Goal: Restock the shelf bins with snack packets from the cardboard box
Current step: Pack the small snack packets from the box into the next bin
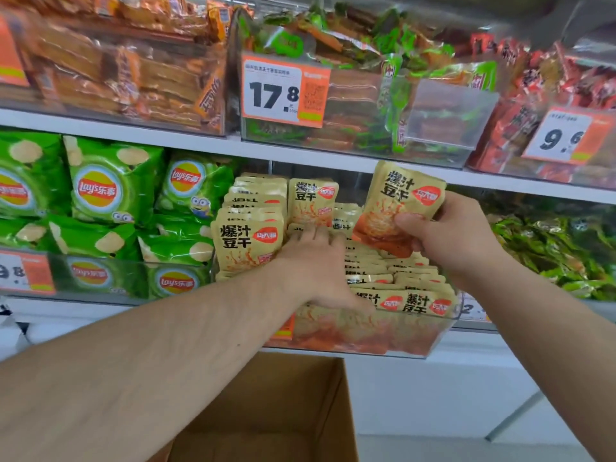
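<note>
White shelving (200, 146) across the whole view, top tier loaded with clear bins of orange, green and red packets. Cardboard box (273, 411) at 6 o'clock, below the shelf, flaps up, inside not visible. Green crisp bags (113, 195) at 9 o'clock on the lower tier. Clear shelf bin (443, 331) at centre, just right of the crisp bags, packed with beige snack packets (413, 303) in upright rows. Left hand (313, 261) reaching into the bin from 7 o'clock, fingers extended and spread, pressing against the stacked packets at the bin's left side; nothing enclosed in the grip. Right hand (446, 238) at 3 o'clock of the bin, raised above it, thumb in front and fingers curled behind, clamping a held packet (396, 201) by its lower end, tilted slightly right. Price tag (283, 91) reading 17.8 at 12 o'clock; second tag (566, 135) at 2 o'clock.
</note>
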Tool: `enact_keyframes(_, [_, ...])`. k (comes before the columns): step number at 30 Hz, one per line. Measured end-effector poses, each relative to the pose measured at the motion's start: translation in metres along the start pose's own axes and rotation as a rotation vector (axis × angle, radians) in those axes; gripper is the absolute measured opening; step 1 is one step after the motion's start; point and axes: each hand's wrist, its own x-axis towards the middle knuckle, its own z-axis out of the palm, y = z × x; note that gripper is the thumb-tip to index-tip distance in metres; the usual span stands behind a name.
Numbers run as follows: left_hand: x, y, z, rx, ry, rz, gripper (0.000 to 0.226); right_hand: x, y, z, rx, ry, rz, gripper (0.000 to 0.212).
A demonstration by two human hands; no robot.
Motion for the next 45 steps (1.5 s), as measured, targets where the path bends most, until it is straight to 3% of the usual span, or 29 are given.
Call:
enact_keyframes(7, [0.026,-0.003,0.006,-0.009,-0.172,-0.042,0.139,0.023,0.001,0.016,-0.168,-0.020,-0.054,0.013])
enact_keyframes(19, [0.013,-0.002,0.021,0.026,0.070,0.041,0.129,0.045,-0.022,0.044,-0.374,-0.161,-0.249,0.016])
enact_keyframes(27, [0.011,-0.003,0.023,0.007,0.111,0.062,0.123,0.051,-0.030,0.075,-0.495,-0.285,-0.343,0.018])
enact_keyframes(33, [0.013,-0.002,0.022,0.019,0.100,0.067,0.123,0.059,-0.020,0.084,-0.469,-0.292,-0.247,0.018])
enact_keyframes(40, [0.012,-0.002,0.021,0.013,0.102,0.061,0.120,0.065,-0.003,0.101,-0.137,-0.303,-0.016,0.012])
enact_keyframes(45, [0.011,-0.002,0.022,-0.006,0.118,0.060,0.117,0.064,0.003,0.109,-0.067,-0.313,0.056,0.007])
